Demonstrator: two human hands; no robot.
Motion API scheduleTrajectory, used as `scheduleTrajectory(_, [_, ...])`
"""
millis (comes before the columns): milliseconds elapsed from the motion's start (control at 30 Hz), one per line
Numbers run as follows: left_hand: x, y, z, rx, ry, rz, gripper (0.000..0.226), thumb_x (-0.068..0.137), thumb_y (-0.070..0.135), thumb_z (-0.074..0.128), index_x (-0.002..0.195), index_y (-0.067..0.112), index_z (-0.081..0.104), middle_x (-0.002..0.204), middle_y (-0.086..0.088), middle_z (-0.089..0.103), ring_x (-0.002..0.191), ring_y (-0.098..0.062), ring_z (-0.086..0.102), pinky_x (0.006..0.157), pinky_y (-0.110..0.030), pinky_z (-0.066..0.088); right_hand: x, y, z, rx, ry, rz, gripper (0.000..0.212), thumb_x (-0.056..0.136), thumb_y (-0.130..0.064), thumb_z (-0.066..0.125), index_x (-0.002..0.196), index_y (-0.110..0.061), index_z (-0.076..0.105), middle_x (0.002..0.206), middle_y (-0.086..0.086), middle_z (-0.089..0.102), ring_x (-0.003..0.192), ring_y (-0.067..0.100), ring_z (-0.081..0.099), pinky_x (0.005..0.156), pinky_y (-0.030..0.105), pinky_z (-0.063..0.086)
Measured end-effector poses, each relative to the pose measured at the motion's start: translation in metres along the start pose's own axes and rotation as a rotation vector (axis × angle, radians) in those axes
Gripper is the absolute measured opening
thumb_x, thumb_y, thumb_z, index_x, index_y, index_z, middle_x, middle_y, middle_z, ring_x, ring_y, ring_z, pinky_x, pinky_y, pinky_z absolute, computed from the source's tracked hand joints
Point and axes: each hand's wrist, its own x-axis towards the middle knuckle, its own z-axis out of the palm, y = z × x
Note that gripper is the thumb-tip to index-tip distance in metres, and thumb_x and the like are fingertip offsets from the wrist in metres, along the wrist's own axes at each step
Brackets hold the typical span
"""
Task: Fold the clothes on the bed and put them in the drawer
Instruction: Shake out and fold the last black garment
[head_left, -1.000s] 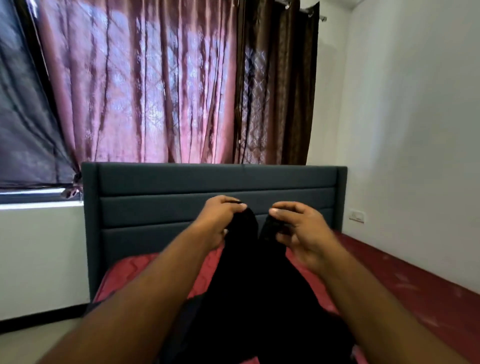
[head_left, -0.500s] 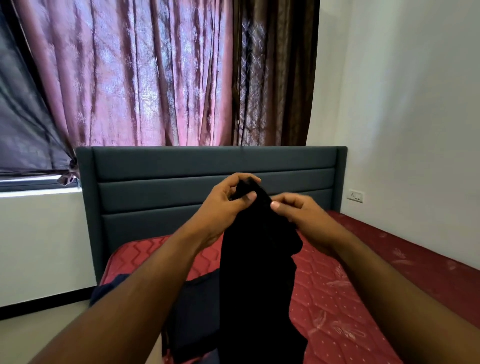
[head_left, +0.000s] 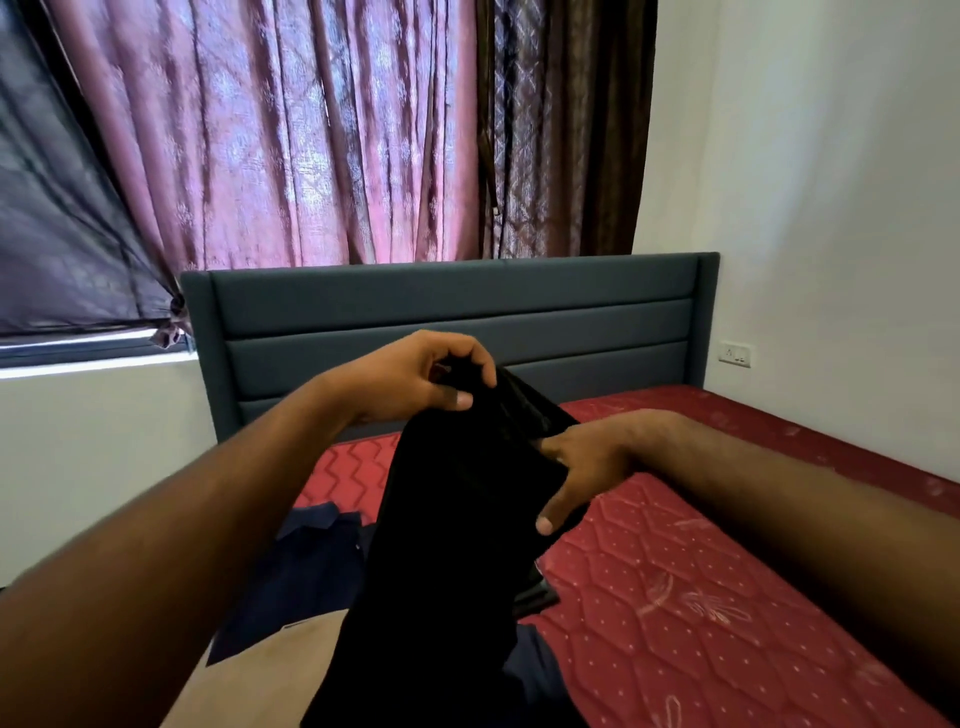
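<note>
Two bare forearms reach in from the near edge. One black garment (head_left: 457, 545) hangs between them above the bed, its lower part dropping out of view at the bottom. The right hand (head_left: 582, 467) lies against the garment's right edge; part of it is hidden in the cloth, so I cannot tell whether its grip is closed. The left hand (head_left: 415, 382) is higher, its grip pinching the garment's top edge. One dark blue garment (head_left: 306, 566) lies flat on the red mattress (head_left: 701, 597) beneath. Beyond stand one grey headboard (head_left: 457, 312), two curtains (head_left: 291, 135) and one wall socket (head_left: 735, 354).
</note>
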Motion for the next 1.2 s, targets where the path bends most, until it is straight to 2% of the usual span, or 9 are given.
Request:
scheduleTrajectory(67, [-0.007,-0.004,0.001,0.105,-0.032,0.004,0.030,0.081,-0.009,0.069,0.101,0.014,0.067,0.098,0.007,0.067,0.089,-0.003,0.061,0.085,-0.019,0.049,0.002,-0.010,-0.001,0.152,-0.138,0.021,0.105,0.059,-0.067,0.079,0.146,-0.044,0.025,0.141,-0.008,0.045,0.122,0.022,0.054,0.098,0.038,0.049])
scheduleTrajectory(133, [-0.012,-0.009,0.007,0.171,-0.019,0.007,0.037,0.079,-0.006,0.071,0.100,0.024,0.069,0.100,0.014,0.068,0.094,-0.002,0.063,0.087,-0.020,0.049,0.004,-0.025,0.006,0.110,-0.206,0.072,0.087,0.063,-0.060,0.081,0.136,-0.037,0.041,0.120,-0.010,0.055,0.106,0.020,0.062,0.084,0.037,0.057])
scheduleTrajectory(233, [-0.019,-0.015,0.020,0.174,0.027,0.019,0.050,0.077,-0.008,0.070,0.108,0.032,0.068,0.109,0.019,0.067,0.104,0.002,0.061,0.089,-0.012,0.045,0.010,-0.050,0.025,-0.441,-0.188,0.096,0.054,0.073,-0.049,0.078,0.117,-0.022,0.063,0.097,-0.003,0.061,0.101,0.021,0.062,0.080,0.027,0.048])
scheduleTrajectory(300, [-0.025,-0.020,0.026,0.167,0.064,0.036,0.056,0.077,-0.011,0.069,0.113,0.032,0.067,0.115,0.016,0.066,0.108,0.004,0.060,0.090,-0.011,0.043,0.016,-0.060,0.039,-0.653,-0.108,0.066,0.053,0.075,-0.045,0.076,0.120,-0.019,0.064,0.107,0.003,0.061,0.109,0.021,0.058,0.080,0.028,0.043])
scheduleTrajectory(533, [-0.042,-0.028,0.026,0.166,0.150,0.057,0.044,0.080,-0.010,0.066,0.098,0.029,0.070,0.099,0.019,0.067,0.096,-0.001,0.063,0.084,-0.016,0.048,0.015,-0.050,0.031,-0.534,0.053,0.110,0.076,0.080,-0.031,0.076,0.144,-0.016,0.037,0.128,0.007,0.059,0.113,0.026,0.059,0.088,0.030,0.046])
scheduleTrajectory(700, [-0.043,-0.026,0.025,0.094,0.132,0.030,0.042,0.078,-0.016,0.062,0.092,0.023,0.069,0.092,0.009,0.067,0.082,-0.006,0.063,0.076,-0.022,0.051,0.023,-0.031,0.036,-0.738,0.353,0.228,0.036,0.100,-0.014,0.039,0.131,-0.022,0.055,0.128,0.000,0.060,0.118,0.022,0.057,0.080,0.028,0.045])
scheduleTrajectory(933, [-0.043,-0.029,0.020,0.089,-0.031,-0.023,0.035,0.079,-0.013,0.064,0.075,0.021,0.071,0.080,0.006,0.070,0.076,-0.010,0.064,0.078,-0.031,0.052,0.005,-0.036,0.012,-0.793,0.157,0.332,0.017,0.083,-0.027,0.068,0.100,-0.026,0.066,0.106,-0.003,0.063,0.112,0.018,0.061,0.080,0.027,0.048])
scheduleTrajectory(1033, [-0.039,-0.026,0.024,-0.002,-0.104,-0.045,0.033,0.077,-0.017,0.064,0.077,0.015,0.072,0.081,-0.002,0.068,0.076,-0.011,0.061,0.076,-0.029,0.049,0.003,-0.036,0.004,-0.789,0.059,0.342,0.025,0.079,-0.031,0.073,0.102,-0.026,0.067,0.082,-0.005,0.051,0.111,0.017,0.061,0.074,0.027,0.044])
scheduleTrajectory(1200, [-0.044,-0.035,0.029,-0.236,-0.069,-0.107,0.058,0.080,-0.025,0.055,0.121,0.015,0.066,0.123,0.008,0.067,0.116,-0.006,0.059,0.095,-0.017,0.046,0.010,-0.014,0.013,-0.695,0.201,0.079,0.055,0.077,-0.020,0.074,0.127,-0.030,0.051,0.120,-0.002,0.061,0.108,0.025,0.062,0.075,0.031,0.050])
